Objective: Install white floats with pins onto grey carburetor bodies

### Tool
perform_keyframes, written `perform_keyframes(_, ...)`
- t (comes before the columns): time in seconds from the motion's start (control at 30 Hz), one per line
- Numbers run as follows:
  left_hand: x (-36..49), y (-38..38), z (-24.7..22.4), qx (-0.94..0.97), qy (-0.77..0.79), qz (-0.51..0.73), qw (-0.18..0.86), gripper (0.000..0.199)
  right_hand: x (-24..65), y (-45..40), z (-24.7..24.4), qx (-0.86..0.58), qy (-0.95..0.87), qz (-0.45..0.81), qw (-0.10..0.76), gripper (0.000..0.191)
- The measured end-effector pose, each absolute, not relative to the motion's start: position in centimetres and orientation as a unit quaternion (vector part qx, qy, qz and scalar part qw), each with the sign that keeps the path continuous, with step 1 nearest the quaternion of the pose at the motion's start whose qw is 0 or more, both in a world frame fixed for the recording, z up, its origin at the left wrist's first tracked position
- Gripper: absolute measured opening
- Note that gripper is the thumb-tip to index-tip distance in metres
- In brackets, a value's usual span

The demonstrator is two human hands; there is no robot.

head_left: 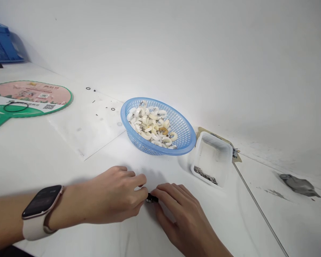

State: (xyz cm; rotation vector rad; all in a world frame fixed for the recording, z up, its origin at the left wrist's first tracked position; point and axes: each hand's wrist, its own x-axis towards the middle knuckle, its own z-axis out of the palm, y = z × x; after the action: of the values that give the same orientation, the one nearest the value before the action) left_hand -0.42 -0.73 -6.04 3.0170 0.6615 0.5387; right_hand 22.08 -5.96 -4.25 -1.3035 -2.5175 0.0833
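Observation:
A small black part (152, 198) with a shiny metal edge is held low over the white table, between my two hands. My right hand (180, 212) pinches it from the right with thumb and fingers. From the left, my left hand (117, 196) has its thumb and forefinger closed at the part's other end; the fingers hide much of it. Beyond the hands stands a blue plastic basket (180, 123) full of white and yellowish curved pieces with metal bits. To its right, a white plastic tray (212, 150) has thin metal pins (205, 175) along its near side.
A clear plastic sheet (88, 132) lies at left with small black rings (112, 109) around it. Farther left are a green-edged hand fan (29, 94) and a blue crate (4, 43). A thin rod (259, 207) and a grey cloth-like scrap (299, 185) lie at right, by the wall.

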Motion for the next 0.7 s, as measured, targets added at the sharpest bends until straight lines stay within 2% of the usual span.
perform_keyframes(0.4, -0.41, -0.61, -5.99, 0.963, 0.214, 0.163, 0.009, 0.014, 22.25, -6.22, -4.24, -0.447, -0.879, 0.037, 0.163, 0.027)
perform_keyframes(0.7, -0.41, -0.70, -6.14, 0.962, 0.211, 0.175, -0.002, 0.011, 22.15, -6.09, -4.17, -0.449, -0.876, 0.037, 0.171, 0.021)
